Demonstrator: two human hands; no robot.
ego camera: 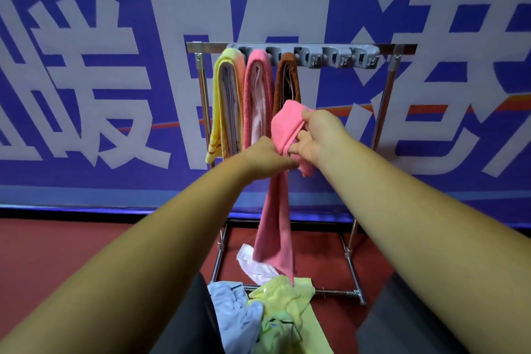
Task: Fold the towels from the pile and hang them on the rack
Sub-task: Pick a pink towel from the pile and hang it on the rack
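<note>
A pink towel hangs lengthwise in front of the rack, its lower end near the floor. My right hand grips its folded top, and my left hand pinches it just below. On the rack's grey clip bar hang a yellow towel, a pink towel and a brown towel, all folded. The pile lies on the floor between my knees: light blue, yellow-green and white-pink towels.
Behind the rack stands a blue banner wall with large white characters. The floor is red. Several grey clips on the right half of the bar hold nothing. The rack's base frame lies on the floor ahead.
</note>
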